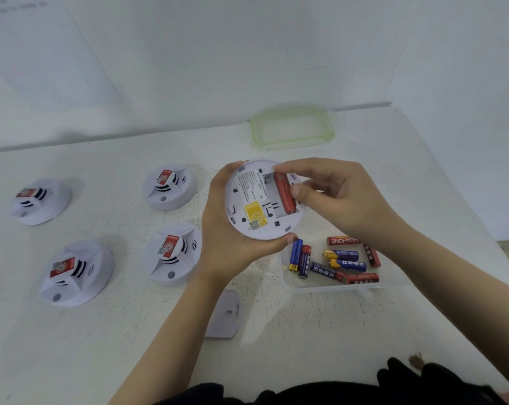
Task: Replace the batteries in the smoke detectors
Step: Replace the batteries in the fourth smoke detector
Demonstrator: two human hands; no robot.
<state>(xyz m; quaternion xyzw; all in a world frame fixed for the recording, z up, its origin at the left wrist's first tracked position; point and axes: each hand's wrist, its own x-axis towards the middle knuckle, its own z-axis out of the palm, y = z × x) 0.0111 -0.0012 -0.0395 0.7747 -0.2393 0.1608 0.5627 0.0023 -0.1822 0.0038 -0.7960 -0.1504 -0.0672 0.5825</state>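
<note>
My left hand [227, 229] grips a white round smoke detector [247, 200], turned back side up above the table. Its battery compartment is uncovered and a red battery [283, 192] lies in the right slot. My right hand [332, 197] pinches that battery between thumb and fingertips. The slot beside it looks empty. The detector's back carries a yellow sticker [254, 213]. Under my right wrist stands a clear plastic box [329, 287] with several loose red and blue batteries [339, 263].
Several other white smoke detectors [171, 252] with red stickers sit face up on the white table to the left. A white cover plate [225, 315] lies near my left forearm. A clear lid with a green rim [291, 127] rests by the wall.
</note>
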